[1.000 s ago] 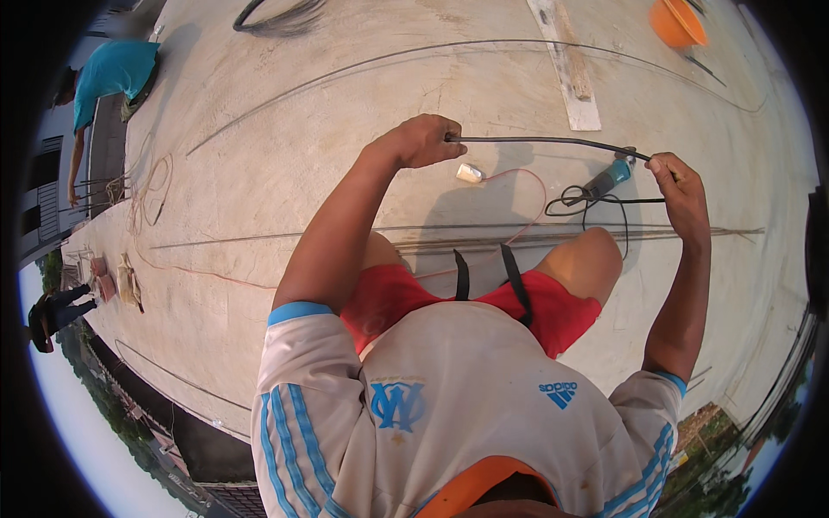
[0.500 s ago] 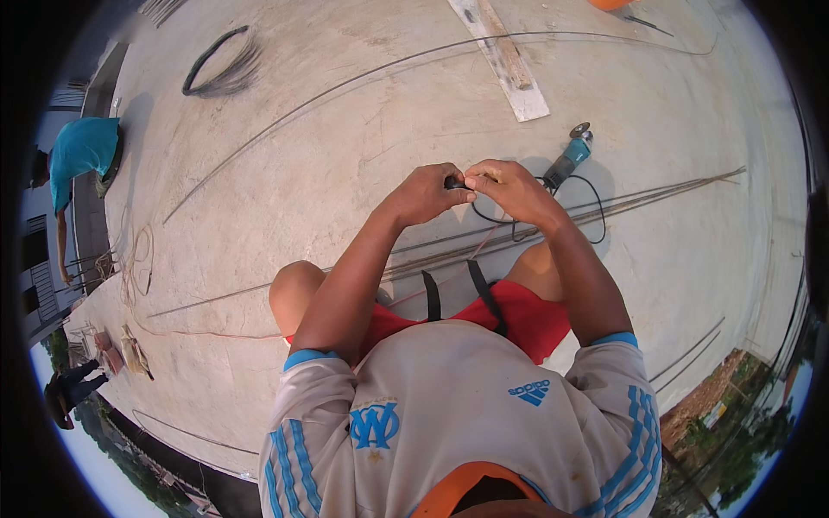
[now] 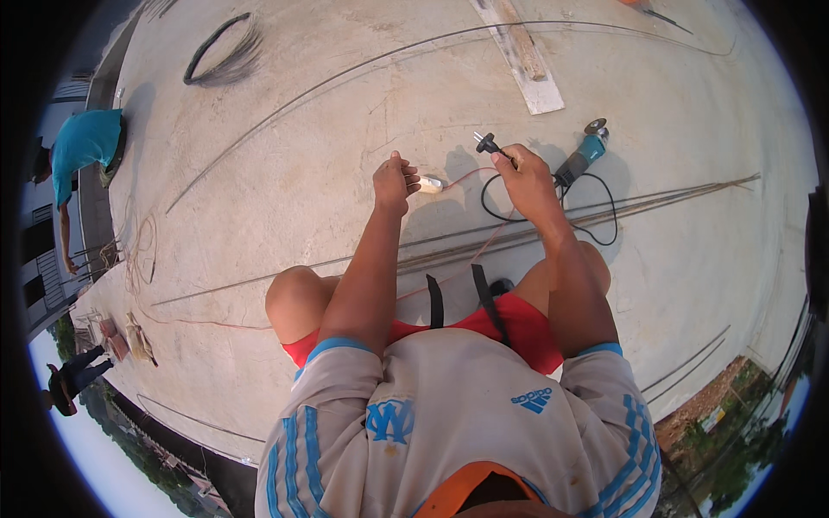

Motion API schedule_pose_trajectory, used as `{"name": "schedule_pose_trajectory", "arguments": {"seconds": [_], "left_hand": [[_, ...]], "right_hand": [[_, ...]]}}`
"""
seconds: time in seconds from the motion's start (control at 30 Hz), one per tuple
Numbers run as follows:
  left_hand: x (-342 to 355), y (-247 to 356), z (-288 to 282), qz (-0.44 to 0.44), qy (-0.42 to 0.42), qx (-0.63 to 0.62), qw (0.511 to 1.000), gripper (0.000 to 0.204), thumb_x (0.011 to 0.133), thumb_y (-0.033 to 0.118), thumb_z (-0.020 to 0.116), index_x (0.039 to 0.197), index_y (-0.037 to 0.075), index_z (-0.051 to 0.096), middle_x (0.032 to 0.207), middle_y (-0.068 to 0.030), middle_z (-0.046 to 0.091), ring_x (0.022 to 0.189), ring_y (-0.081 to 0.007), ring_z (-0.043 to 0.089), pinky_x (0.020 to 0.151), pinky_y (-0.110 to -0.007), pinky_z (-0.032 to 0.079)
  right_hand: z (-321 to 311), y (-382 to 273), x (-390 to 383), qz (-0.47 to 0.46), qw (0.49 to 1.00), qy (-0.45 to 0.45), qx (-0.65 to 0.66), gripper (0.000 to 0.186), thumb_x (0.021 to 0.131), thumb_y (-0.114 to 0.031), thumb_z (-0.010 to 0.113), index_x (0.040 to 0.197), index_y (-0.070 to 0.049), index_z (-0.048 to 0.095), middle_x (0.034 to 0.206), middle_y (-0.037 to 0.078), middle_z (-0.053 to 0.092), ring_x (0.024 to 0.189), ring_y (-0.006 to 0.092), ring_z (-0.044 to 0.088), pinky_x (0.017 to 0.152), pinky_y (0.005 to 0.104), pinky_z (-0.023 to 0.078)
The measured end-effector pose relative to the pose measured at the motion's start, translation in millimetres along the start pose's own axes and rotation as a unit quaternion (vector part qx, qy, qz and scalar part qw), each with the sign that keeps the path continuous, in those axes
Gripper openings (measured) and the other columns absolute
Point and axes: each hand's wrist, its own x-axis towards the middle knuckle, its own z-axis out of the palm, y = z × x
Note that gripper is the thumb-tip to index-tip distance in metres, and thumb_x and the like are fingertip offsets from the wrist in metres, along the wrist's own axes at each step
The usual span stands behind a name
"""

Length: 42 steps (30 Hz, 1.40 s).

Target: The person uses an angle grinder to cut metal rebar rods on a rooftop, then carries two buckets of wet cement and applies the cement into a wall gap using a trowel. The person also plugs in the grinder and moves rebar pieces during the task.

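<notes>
My right hand [image 3: 527, 180] grips a black two-pin plug [image 3: 489, 143], its metal pins pointing up and left. From it a black cord [image 3: 615, 216] loops to a teal angle grinder [image 3: 584, 155] lying on the concrete just beyond the hand. My left hand [image 3: 396, 183] is held apart from the right, thumb up and fingers loosely curled, with nothing visible inside. Right beside its fingertips is a small white socket [image 3: 431, 184] on a thin pinkish wire [image 3: 471, 177]. Whether the fingers touch that socket I cannot tell.
Thin steel rods [image 3: 665, 195] lie across the floor before my knees, and a long curved rod [image 3: 345, 76] arcs farther off. Beyond are a board [image 3: 541, 93] and a wire coil [image 3: 200, 59]. A person in a teal shirt [image 3: 86, 142] bends at the left edge.
My hands, together at the plug before, have come apart. The right one has lifted the plug slightly up and rightward; the left has moved left, and the white socket now shows.
</notes>
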Motion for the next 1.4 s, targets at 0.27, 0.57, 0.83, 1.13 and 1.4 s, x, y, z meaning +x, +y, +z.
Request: {"name": "schedule_pose_trajectory", "arguments": {"seconds": [0.27,0.57,0.83,1.13,1.4], "left_hand": [[63,-121,-4,-0.219,0.06,0.049,0.973,0.092,0.08,0.067,0.063,0.136,-0.003,0.042,0.12,-0.0216,0.052,0.099,-0.0341,0.056,0.077,-0.046,0.052],[100,-130,36,-0.152,0.217,0.088,0.96,0.053,0.076,0.05,0.072,0.085,-0.002,0.064,0.078,-0.0112,0.06,0.068,-0.0241,0.058,0.055,-0.042,0.047],[62,-117,19,-0.043,0.013,-0.025,0.999,0.042,0.086,0.031,0.066,0.113,0.003,0.05,0.105,-0.011,0.057,0.093,-0.024,0.06,0.079,-0.046,0.05],[8,-44,64,0.047,-0.189,0.011,0.981,0.033,0.084,0.012,0.065,0.112,0.006,0.048,0.093,-0.0054,0.059,0.083,-0.0157,0.058,0.074,-0.031,0.049],[-41,0,63,0.088,-0.208,0.14,0.964,0.034,0.083,0.008,0.068,0.112,0.004,0.049,0.088,-0.0045,0.058,0.081,-0.0154,0.059,0.081,-0.034,0.049]], "right_hand": [[1,-8,-34,-0.058,0.991,-0.124,-0.006,0.024,0.092,-0.023,0.061,0.102,-0.001,0.062,0.08,0.017,0.062,0.072,0.0328,0.058,0.065,0.0394,0.045],[5,12,-64,-0.069,0.979,-0.193,0.013,0.024,0.093,-0.021,0.06,0.108,-0.003,0.057,0.092,0.017,0.062,0.086,0.0356,0.06,0.074,0.0419,0.046],[-56,18,-50,-0.039,0.977,-0.203,0.046,0.021,0.093,-0.016,0.059,0.107,-0.003,0.051,0.085,0.017,0.061,0.08,0.0377,0.059,0.07,0.0443,0.045],[-37,23,-29,-0.153,0.984,-0.094,-0.024,0.019,0.092,-0.016,0.058,0.105,-0.004,0.051,0.082,0.017,0.061,0.08,0.0389,0.061,0.07,0.048,0.046],[-68,34,11,-0.121,0.992,-0.009,0.031,0.017,0.091,-0.016,0.059,0.098,-0.002,0.053,0.083,0.017,0.062,0.082,0.0351,0.063,0.07,0.0468,0.047]]}}
